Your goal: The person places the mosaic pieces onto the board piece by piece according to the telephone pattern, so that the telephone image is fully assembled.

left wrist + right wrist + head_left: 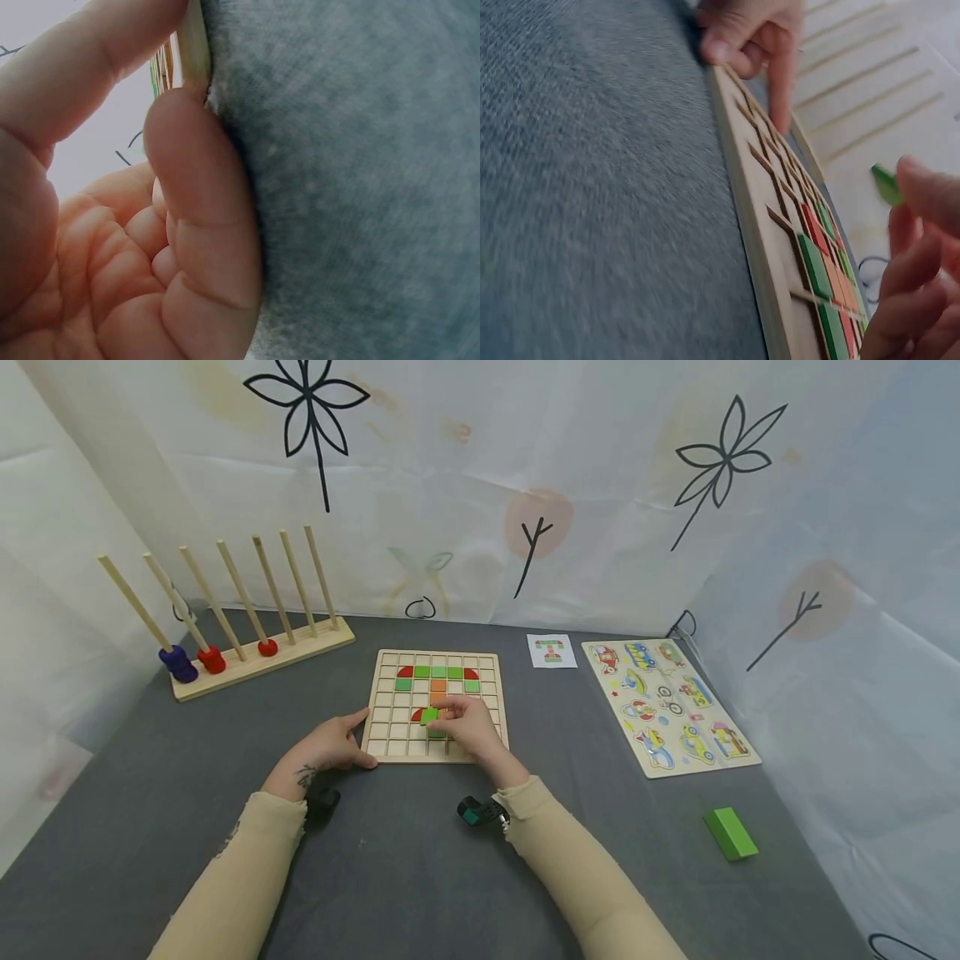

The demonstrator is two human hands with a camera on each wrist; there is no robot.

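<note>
A wooden grid board [438, 758] lies on the dark table, with red, green and orange tiles set in some of its squares. My left hand [330, 747] rests at its near left corner, the thumb touching the near edge and the straight index finger along the left edge. In the left wrist view the thumb [199, 165] meets the board's pale side. My right hand [472, 727] pinches a small green tile [886, 184] between thumb and finger, above the board's lower middle. That hand covers some squares and tiles in the head view.
A small pattern card [551, 652] lies behind the board to the right. Farther right are a picture puzzle board [637, 760] and a green block [730, 833]. At the back left stands a wooden peg rack [300, 647] with blue and red rings on some pegs.
</note>
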